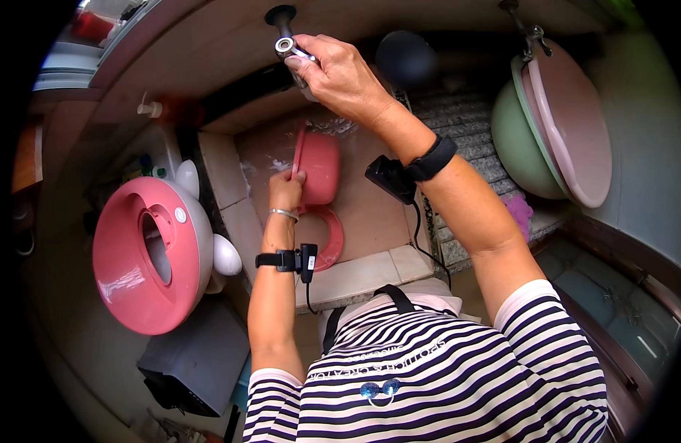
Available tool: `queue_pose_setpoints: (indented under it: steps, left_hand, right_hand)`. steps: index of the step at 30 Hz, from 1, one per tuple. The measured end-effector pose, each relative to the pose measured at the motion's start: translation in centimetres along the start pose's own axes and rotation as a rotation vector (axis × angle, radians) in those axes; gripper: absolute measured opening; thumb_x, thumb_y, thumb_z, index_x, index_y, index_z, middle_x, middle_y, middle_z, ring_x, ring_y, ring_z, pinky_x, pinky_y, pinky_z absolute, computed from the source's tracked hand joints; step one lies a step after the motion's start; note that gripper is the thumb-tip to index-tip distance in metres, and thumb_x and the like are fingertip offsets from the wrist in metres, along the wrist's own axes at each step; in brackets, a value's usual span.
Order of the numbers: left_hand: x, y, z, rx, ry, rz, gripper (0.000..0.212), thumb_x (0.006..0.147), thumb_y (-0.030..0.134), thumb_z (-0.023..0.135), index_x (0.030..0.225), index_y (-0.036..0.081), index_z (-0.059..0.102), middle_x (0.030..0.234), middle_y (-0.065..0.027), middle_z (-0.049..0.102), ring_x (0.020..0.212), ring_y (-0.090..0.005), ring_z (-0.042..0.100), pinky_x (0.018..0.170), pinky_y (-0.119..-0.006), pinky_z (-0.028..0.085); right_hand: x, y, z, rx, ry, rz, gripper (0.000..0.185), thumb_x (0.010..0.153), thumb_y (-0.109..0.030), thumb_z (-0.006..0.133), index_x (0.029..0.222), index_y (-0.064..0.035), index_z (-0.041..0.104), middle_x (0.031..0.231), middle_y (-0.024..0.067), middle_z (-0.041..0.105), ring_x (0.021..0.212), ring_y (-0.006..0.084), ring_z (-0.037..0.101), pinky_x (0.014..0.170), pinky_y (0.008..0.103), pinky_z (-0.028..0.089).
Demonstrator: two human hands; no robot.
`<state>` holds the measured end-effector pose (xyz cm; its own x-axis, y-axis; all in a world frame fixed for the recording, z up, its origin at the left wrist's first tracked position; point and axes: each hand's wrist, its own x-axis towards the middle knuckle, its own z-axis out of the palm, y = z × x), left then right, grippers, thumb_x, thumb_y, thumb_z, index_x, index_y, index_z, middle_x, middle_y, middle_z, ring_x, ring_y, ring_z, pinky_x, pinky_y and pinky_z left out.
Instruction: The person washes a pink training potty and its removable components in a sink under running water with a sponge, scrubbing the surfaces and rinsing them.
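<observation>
My right hand (332, 69) is up at the wall, its thumb and fingers closed on the lever of a metal water tap (285, 47). Below it, my left hand (286, 191) grips the rim of a pink plastic potty bowl (321, 166), which is tilted on its side in a tiled sink basin (373, 221). A pink plastic ring (336, 238) lies on the basin floor just below the bowl. Some water or wet shine shows behind the bowl. To the left stands a pink and white child's potty seat (147, 299) with white rounded feet.
Right of the basin is a ridged stone washboard (462, 119). Green (504, 138) and pink (587, 133) basins lean upright beneath a second tap (535, 41). A purple scrubber (518, 213) lies near them. A pump bottle (177, 111) stands back left, and a grey box (199, 354) stands lower left.
</observation>
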<state>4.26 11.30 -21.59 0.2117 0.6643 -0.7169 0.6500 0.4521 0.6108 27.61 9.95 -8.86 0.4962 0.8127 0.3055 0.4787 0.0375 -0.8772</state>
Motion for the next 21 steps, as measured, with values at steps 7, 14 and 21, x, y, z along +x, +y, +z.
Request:
queue_pose_setpoints:
  steps: [7, 14, 21]
  left_hand:
    - [0.9, 11.1, 3.3, 0.147, -0.201, -0.019, 0.038, 0.09, 0.034, 0.068, 0.104, -0.001, 0.07, 0.078, -0.0098, 0.067, 0.065, -0.0222, 0.063, 0.051, -0.041, 0.051]
    - [5.3, 14.6, 5.2, 0.244, -0.184, 0.221, 0.053, 0.084, 0.045, 0.074, 0.104, -0.004, 0.072, 0.09, -0.0147, 0.071, 0.074, -0.0246, 0.065, 0.067, -0.039, 0.053]
    - [4.4, 14.9, 3.0, 0.507, -0.28, 0.399, 0.035, 0.087, 0.031, 0.075, 0.091, -0.003, 0.073, 0.083, -0.0071, 0.068, 0.075, -0.0155, 0.06, 0.071, -0.032, 0.048]
  right_hand:
    - [-2.5, 2.2, -4.2, 0.148, -0.115, 0.198, 0.034, 0.087, -0.026, 0.068, 0.104, 0.0027, 0.067, 0.086, 0.017, 0.067, 0.076, 0.0272, 0.065, 0.069, 0.0357, 0.05]
    - [-10.4, 15.1, -13.9, -0.427, -0.254, 0.48, 0.023, 0.084, -0.021, 0.066, 0.095, -0.0007, 0.071, 0.084, 0.0222, 0.068, 0.087, 0.0407, 0.066, 0.079, 0.0436, 0.052]
    - [-12.4, 28.2, -15.4, -0.965, -0.404, 0.552, 0.05, 0.078, -0.007, 0.066, 0.128, -0.0091, 0.061, 0.136, 0.021, 0.051, 0.125, 0.0409, 0.048, 0.1, 0.0476, 0.046]
